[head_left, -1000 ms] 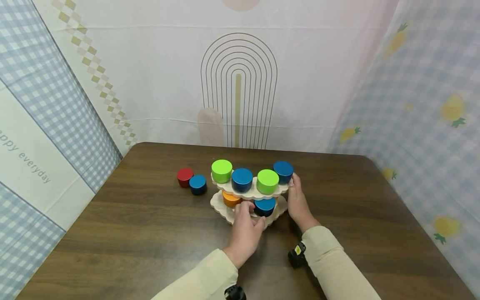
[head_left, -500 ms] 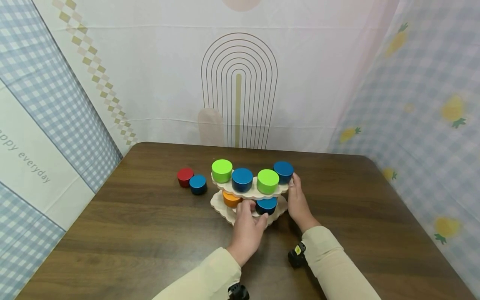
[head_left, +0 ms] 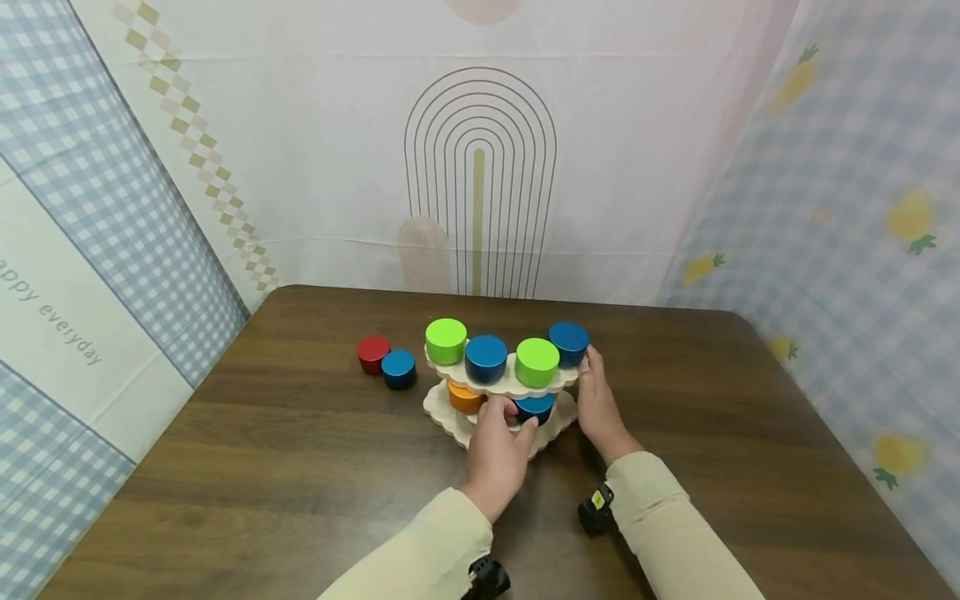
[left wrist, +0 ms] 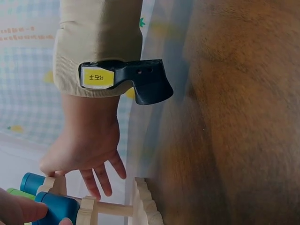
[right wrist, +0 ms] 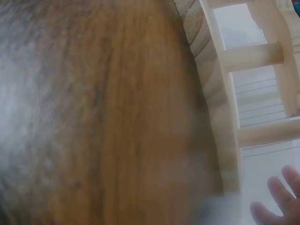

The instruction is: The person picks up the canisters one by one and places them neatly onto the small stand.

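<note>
Just right of the lower centre of the frame, the left hand [head_left: 498, 458] pinches the lower blue block [head_left: 534, 408] between tiers of the wooden stand [head_left: 441, 412]. Its knuckles could catch the tier close above, toppling the near green block [head_left: 537, 363]; the right hand [head_left: 598, 412], fingers fairly straight along the right edge, may brace too lightly.

Wooden stand [head_left: 442, 408], glossy blue cylinder [head_left: 535, 406]
</note>
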The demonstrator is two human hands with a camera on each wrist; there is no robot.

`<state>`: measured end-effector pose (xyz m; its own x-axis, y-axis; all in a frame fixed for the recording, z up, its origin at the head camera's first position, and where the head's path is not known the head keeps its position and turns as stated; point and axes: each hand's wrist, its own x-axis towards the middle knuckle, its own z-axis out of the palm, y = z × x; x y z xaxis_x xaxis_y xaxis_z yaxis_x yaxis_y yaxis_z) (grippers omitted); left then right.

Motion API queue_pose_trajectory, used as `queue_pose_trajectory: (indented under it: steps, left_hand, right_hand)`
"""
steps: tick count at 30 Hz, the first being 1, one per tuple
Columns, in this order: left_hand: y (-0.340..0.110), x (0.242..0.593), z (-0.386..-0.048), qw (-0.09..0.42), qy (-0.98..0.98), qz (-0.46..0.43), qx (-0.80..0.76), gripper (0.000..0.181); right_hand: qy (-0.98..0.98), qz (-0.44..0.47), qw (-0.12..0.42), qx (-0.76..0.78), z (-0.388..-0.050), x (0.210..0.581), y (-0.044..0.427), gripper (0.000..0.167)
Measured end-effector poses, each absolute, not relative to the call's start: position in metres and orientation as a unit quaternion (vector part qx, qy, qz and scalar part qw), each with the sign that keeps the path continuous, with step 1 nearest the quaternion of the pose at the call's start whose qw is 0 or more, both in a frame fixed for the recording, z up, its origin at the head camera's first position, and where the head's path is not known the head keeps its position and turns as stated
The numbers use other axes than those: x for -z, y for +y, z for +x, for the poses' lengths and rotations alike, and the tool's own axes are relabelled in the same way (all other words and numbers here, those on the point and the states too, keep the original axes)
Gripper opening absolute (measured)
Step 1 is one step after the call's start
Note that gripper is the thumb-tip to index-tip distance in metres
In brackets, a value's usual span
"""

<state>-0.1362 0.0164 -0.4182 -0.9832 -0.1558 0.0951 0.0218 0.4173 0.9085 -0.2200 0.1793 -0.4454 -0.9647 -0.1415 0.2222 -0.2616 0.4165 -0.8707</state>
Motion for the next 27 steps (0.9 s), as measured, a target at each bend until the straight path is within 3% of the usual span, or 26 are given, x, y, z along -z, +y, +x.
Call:
queue_pose_trajectory:
  steps: [16,27]
  left_hand:
    - [0.021,0.421,-0.132,0.065,-0.837,0.024,0.542,0.021]
    - [-0.009,0.424,-0.125,0.078,-0.846,-0.005,0.527,0.025]
  right_hand:
    - [-0.837,0.112,0.065,-0.531,-0.225,0.450,0.179,0.050]
    - [-0.837,0.108,0.062,-0.533,-0.225,0.451,0.180,0.050]
